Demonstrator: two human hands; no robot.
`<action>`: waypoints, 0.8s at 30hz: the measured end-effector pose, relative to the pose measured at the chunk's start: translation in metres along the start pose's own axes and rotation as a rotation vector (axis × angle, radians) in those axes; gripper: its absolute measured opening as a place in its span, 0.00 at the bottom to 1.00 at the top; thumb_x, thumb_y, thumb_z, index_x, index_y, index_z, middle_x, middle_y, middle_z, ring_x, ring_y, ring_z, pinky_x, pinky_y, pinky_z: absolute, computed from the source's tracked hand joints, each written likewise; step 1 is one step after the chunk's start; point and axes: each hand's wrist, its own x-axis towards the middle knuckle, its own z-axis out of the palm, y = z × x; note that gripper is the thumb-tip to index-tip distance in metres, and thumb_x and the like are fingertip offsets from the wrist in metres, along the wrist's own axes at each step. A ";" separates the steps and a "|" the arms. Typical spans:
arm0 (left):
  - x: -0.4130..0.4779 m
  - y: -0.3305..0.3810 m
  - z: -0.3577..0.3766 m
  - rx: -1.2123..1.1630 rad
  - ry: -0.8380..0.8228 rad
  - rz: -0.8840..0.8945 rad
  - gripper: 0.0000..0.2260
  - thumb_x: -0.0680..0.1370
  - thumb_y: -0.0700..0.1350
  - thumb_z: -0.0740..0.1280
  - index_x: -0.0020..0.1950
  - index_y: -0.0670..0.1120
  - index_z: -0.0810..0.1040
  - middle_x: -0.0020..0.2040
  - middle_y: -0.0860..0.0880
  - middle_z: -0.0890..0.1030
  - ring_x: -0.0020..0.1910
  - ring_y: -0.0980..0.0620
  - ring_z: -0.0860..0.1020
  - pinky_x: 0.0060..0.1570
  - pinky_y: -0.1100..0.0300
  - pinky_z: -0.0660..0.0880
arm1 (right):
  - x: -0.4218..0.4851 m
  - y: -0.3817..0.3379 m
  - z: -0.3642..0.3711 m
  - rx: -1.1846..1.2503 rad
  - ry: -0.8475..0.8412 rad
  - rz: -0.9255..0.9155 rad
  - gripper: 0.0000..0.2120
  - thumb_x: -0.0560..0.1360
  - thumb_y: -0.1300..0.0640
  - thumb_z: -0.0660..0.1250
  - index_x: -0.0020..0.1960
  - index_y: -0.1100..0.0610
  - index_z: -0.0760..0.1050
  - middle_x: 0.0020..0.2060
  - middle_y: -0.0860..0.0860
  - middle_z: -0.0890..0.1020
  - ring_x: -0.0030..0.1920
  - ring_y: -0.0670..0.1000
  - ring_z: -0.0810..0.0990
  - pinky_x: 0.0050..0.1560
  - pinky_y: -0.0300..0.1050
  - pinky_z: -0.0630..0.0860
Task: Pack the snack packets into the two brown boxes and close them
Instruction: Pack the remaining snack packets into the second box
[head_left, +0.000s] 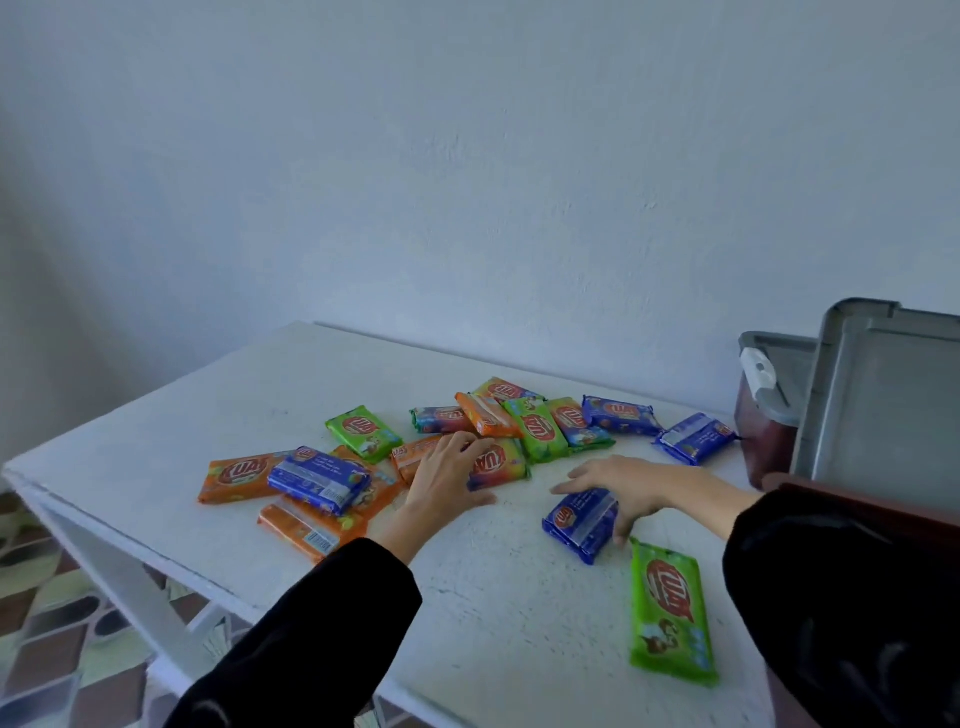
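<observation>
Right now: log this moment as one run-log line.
packets: loose on table | left hand: flat on them | right hand: over blue packet, grip unclear | near box: at right, lid up
</observation>
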 end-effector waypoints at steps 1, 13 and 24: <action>0.000 -0.001 0.002 0.031 0.018 0.004 0.31 0.72 0.56 0.69 0.73 0.54 0.61 0.70 0.49 0.65 0.69 0.49 0.63 0.70 0.51 0.59 | 0.002 0.000 0.002 -0.028 0.006 0.000 0.43 0.65 0.58 0.75 0.73 0.45 0.57 0.72 0.53 0.64 0.70 0.55 0.63 0.67 0.48 0.62; -0.006 -0.010 -0.027 0.043 -0.308 0.108 0.29 0.71 0.57 0.70 0.70 0.55 0.67 0.56 0.48 0.71 0.49 0.53 0.66 0.47 0.60 0.66 | 0.004 -0.012 0.007 -0.200 0.068 0.017 0.41 0.65 0.38 0.71 0.73 0.43 0.58 0.56 0.54 0.73 0.56 0.55 0.73 0.48 0.46 0.67; -0.015 0.011 -0.020 0.011 -0.260 -0.003 0.31 0.71 0.58 0.70 0.71 0.54 0.65 0.61 0.47 0.75 0.57 0.49 0.72 0.52 0.58 0.71 | -0.001 -0.015 0.007 -0.059 0.048 -0.051 0.40 0.67 0.52 0.74 0.73 0.44 0.58 0.60 0.56 0.72 0.58 0.55 0.69 0.48 0.44 0.64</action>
